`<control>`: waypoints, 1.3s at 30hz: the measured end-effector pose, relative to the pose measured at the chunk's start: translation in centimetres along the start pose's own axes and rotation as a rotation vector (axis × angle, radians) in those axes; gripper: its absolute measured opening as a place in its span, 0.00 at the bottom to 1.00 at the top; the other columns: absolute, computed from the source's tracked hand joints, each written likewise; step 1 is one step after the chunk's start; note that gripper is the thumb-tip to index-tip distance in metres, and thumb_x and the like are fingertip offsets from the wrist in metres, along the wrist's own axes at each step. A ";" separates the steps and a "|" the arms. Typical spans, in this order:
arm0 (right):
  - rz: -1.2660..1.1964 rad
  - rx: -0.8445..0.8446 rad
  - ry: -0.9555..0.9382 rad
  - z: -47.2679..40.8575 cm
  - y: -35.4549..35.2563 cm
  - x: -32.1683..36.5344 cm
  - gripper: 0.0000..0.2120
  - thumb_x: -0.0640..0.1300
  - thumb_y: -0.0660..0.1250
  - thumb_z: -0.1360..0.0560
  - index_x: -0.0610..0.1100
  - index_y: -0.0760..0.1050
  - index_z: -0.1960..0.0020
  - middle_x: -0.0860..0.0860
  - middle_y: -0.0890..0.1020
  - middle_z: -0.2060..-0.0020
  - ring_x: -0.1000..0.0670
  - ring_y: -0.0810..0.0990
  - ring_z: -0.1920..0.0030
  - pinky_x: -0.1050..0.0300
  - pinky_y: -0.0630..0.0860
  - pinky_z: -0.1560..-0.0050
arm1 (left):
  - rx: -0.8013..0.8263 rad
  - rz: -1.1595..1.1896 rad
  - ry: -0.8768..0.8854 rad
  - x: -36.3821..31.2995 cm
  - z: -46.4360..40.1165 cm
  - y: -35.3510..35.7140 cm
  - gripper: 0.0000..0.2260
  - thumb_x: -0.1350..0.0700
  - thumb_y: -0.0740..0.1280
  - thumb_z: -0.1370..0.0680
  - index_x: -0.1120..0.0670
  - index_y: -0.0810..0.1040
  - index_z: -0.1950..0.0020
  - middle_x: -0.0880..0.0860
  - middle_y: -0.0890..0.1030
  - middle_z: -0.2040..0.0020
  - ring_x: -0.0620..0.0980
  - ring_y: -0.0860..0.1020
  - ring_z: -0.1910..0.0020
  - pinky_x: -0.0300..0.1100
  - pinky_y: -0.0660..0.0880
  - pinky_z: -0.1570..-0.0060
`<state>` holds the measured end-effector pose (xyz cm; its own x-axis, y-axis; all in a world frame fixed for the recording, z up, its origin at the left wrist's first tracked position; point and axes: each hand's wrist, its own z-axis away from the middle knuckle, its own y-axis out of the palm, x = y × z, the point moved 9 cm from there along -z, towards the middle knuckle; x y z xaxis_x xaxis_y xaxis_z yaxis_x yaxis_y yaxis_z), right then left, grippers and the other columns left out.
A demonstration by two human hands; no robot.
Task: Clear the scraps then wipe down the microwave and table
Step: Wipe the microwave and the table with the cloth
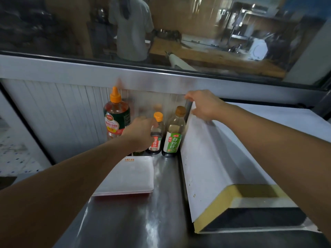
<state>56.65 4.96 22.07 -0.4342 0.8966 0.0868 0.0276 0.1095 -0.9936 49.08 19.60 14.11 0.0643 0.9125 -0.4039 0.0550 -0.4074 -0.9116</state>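
Stainless steel table: fills lower centre of frame, bare metal, glossy. Judged slick; a cloth should glide, and bottles may skid when pushed.

White box-shaped microwave with a yellow front edge: right half of frame, standing on the table. Rigid, judged heavy; wipe it in place, do not lift.

Stack of flat white rectangular trays: centre, below the bottles.

Tall clear ketchup squeeze bottle with orange nozzle: centre left, against the wall. Judged squashy; take low on the body.

Green-labelled sauce bottle with brown cap: just beside the microwave's left side.

Small dark sauce bottle with orange cap: between those two; judged rigid and breakable.

Left hand: fingers curled round the small bottle's neck.

Right hand: on the microwave's rear top corner; whether it grasps anything, cannot tell. No scraps or cloth visible.
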 end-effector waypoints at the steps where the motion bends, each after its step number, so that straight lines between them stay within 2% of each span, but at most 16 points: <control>1: -0.002 -0.019 -0.002 0.8 -0.9 0.0 0.25 0.33 0.64 0.26 0.47 0.68 0.31 0.44 0.74 0.36 0.41 0.74 0.39 0.51 0.74 0.42 | 0.003 0.003 0.007 -0.4 0.4 -0.5 0.18 0.63 0.67 0.28 0.52 0.73 0.39 0.53 0.75 0.41 0.52 0.73 0.43 0.48 0.74 0.43; 4: -0.008 -0.060 0.005 4.1 -3.5 -0.3 0.23 0.31 0.62 0.26 0.46 0.71 0.34 0.44 0.74 0.38 0.42 0.73 0.40 0.54 0.71 0.46 | 0.023 -0.031 0.057 -2.3 1.4 -2.1 0.16 0.62 0.66 0.27 0.52 0.72 0.40 0.52 0.75 0.41 0.52 0.73 0.44 0.49 0.74 0.43; 8: 0.019 -0.053 0.068 9.1 -6.4 -2.4 0.24 0.30 0.57 0.26 0.44 0.69 0.32 0.43 0.72 0.36 0.42 0.71 0.37 0.48 0.71 0.40 | 0.011 -0.089 0.158 -6.5 2.8 -4.3 0.17 0.59 0.65 0.25 0.54 0.71 0.36 0.54 0.73 0.37 0.53 0.72 0.39 0.48 0.72 0.40; 10: 0.000 -0.062 0.131 11.6 -7.3 -3.9 0.25 0.29 0.56 0.26 0.44 0.69 0.32 0.43 0.71 0.35 0.42 0.71 0.37 0.49 0.71 0.39 | 0.010 -0.088 0.178 -8.5 3.6 -4.9 0.19 0.59 0.64 0.25 0.55 0.70 0.35 0.55 0.73 0.37 0.54 0.72 0.38 0.50 0.73 0.40; 12: -0.024 -0.074 0.191 14.0 -7.6 -5.3 0.24 0.29 0.57 0.25 0.44 0.69 0.31 0.44 0.71 0.33 0.43 0.70 0.35 0.53 0.69 0.38 | 0.006 -0.035 0.200 -10.4 4.2 -5.0 0.18 0.59 0.65 0.26 0.53 0.71 0.36 0.55 0.74 0.39 0.55 0.73 0.40 0.49 0.73 0.42; 15: -0.067 -0.082 0.236 16.8 -7.7 -7.1 0.22 0.32 0.57 0.24 0.42 0.68 0.31 0.44 0.70 0.31 0.44 0.69 0.32 0.53 0.67 0.33 | 0.022 0.002 0.244 -12.8 5.0 -4.5 0.17 0.57 0.66 0.26 0.52 0.70 0.38 0.53 0.72 0.38 0.53 0.72 0.41 0.42 0.70 0.49; 19: -0.086 -0.141 0.288 19.0 -8.2 -10.0 0.21 0.32 0.56 0.23 0.43 0.70 0.32 0.45 0.73 0.33 0.44 0.71 0.34 0.51 0.68 0.35 | 0.057 0.007 0.265 -14.8 5.3 -3.5 0.21 0.56 0.67 0.26 0.52 0.69 0.34 0.55 0.71 0.37 0.53 0.71 0.37 0.50 0.72 0.40; 22: -0.105 -0.183 0.310 19.5 -7.7 -12.3 0.20 0.32 0.55 0.23 0.43 0.72 0.35 0.44 0.74 0.35 0.44 0.72 0.36 0.51 0.70 0.37 | 0.043 -0.022 0.249 -15.7 4.9 -2.9 0.20 0.57 0.67 0.26 0.53 0.69 0.34 0.55 0.73 0.40 0.53 0.68 0.35 0.51 0.72 0.41; 24: -0.112 -0.151 0.284 19.1 -6.7 -13.3 0.18 0.34 0.55 0.22 0.43 0.71 0.34 0.43 0.74 0.36 0.43 0.71 0.36 0.52 0.70 0.37 | 0.037 -0.038 0.221 -16.3 4.6 -2.2 0.20 0.58 0.66 0.26 0.50 0.70 0.34 0.53 0.71 0.44 0.53 0.69 0.39 0.50 0.74 0.45; 27: -0.205 -0.025 0.110 18.1 -3.7 -12.3 0.17 0.36 0.53 0.20 0.39 0.68 0.32 0.42 0.71 0.33 0.41 0.70 0.34 0.51 0.67 0.36 | 0.028 -0.045 0.180 -17.3 3.9 -1.0 0.18 0.58 0.65 0.26 0.49 0.71 0.36 0.51 0.68 0.47 0.52 0.72 0.48 0.48 0.74 0.46; 29: -0.200 -0.022 0.004 17.5 -1.7 -11.9 0.18 0.37 0.53 0.20 0.36 0.67 0.32 0.42 0.68 0.30 0.41 0.66 0.30 0.50 0.63 0.32 | 0.014 -0.064 0.159 -18.1 3.2 -0.1 0.18 0.57 0.65 0.25 0.50 0.71 0.36 0.52 0.73 0.44 0.54 0.74 0.44 0.49 0.71 0.42; 31: -0.097 -0.100 -0.052 16.7 -0.8 -12.4 0.21 0.42 0.53 0.19 0.41 0.63 0.27 0.47 0.63 0.26 0.46 0.59 0.25 0.50 0.54 0.26 | -0.001 -0.070 0.105 -18.6 2.4 0.5 0.18 0.56 0.64 0.25 0.51 0.70 0.35 0.54 0.76 0.42 0.55 0.74 0.42 0.51 0.70 0.39; 33: -0.093 -0.129 -0.127 15.3 -0.2 -13.0 0.22 0.45 0.54 0.19 0.44 0.62 0.26 0.50 0.62 0.26 0.49 0.57 0.25 0.51 0.51 0.25 | -0.045 -0.067 0.041 -18.7 1.6 0.9 0.18 0.54 0.63 0.23 0.51 0.70 0.34 0.53 0.76 0.41 0.54 0.75 0.42 0.49 0.72 0.41; 36: -0.205 -0.120 -0.202 12.2 0.0 -14.2 0.18 0.41 0.56 0.21 0.43 0.69 0.32 0.49 0.69 0.31 0.46 0.64 0.29 0.49 0.59 0.29 | -0.117 -0.093 0.005 -18.7 1.2 1.5 0.16 0.52 0.63 0.23 0.49 0.72 0.35 0.51 0.74 0.38 0.52 0.72 0.38 0.47 0.72 0.41; 39: -0.204 -0.137 -0.149 8.6 -0.2 -16.1 0.13 0.40 0.56 0.24 0.46 0.71 0.41 0.52 0.75 0.38 0.46 0.69 0.35 0.52 0.66 0.42 | -0.110 -0.108 -0.020 -18.1 0.7 1.9 0.15 0.51 0.64 0.24 0.47 0.74 0.37 0.49 0.71 0.36 0.50 0.68 0.36 0.48 0.70 0.40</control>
<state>55.89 -13.19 20.28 -0.5703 0.7786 0.2620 0.0432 0.3469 -0.9369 47.27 2.32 19.69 0.0323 0.9512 -0.3068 0.1693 -0.3078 -0.9363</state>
